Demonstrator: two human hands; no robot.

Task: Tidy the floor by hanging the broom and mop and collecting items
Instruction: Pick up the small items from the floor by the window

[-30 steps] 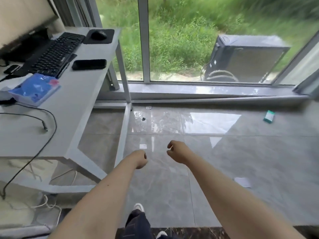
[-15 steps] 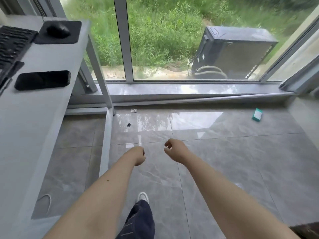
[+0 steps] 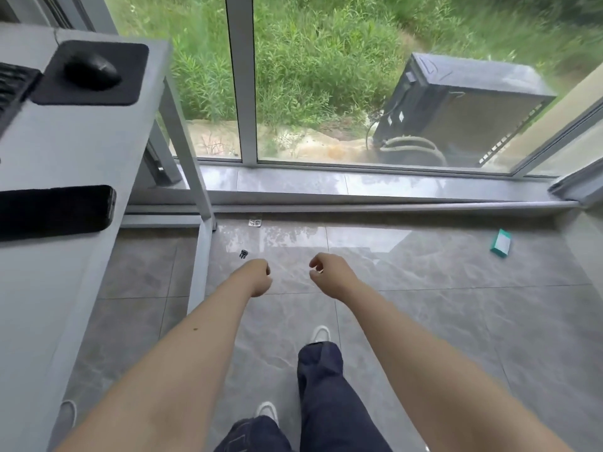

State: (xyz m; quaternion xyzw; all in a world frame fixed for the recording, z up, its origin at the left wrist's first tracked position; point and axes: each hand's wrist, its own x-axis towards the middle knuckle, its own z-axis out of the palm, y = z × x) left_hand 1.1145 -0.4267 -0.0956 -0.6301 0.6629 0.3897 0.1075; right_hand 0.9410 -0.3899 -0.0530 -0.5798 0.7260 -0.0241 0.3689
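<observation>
Three loose items lie on the grey tiled floor point(image 3: 424, 321). A small black clip point(image 3: 243, 254) sits just ahead of my left hand point(image 3: 257, 278), and a small silvery piece point(image 3: 254, 222) lies by the window sill. A teal and white box point(image 3: 501, 243) is far to the right. My left hand and my right hand point(image 3: 326, 272) are stretched forward above the floor, fingers loosely curled, holding nothing. No broom or mop is in view.
A grey desk point(image 3: 65, 151) stands at the left, its leg point(image 3: 195, 177) close to my left hand, with a mouse point(image 3: 91, 71) on a pad and a black phone point(image 3: 55, 212). Floor-to-ceiling windows point(image 3: 326, 76) close off the far side. My legs and white shoes are below.
The view has moved forward and to the right toward the window, so the desk slid left and the clip and teal box came closer. Both hands stay extended and hold nothing.
</observation>
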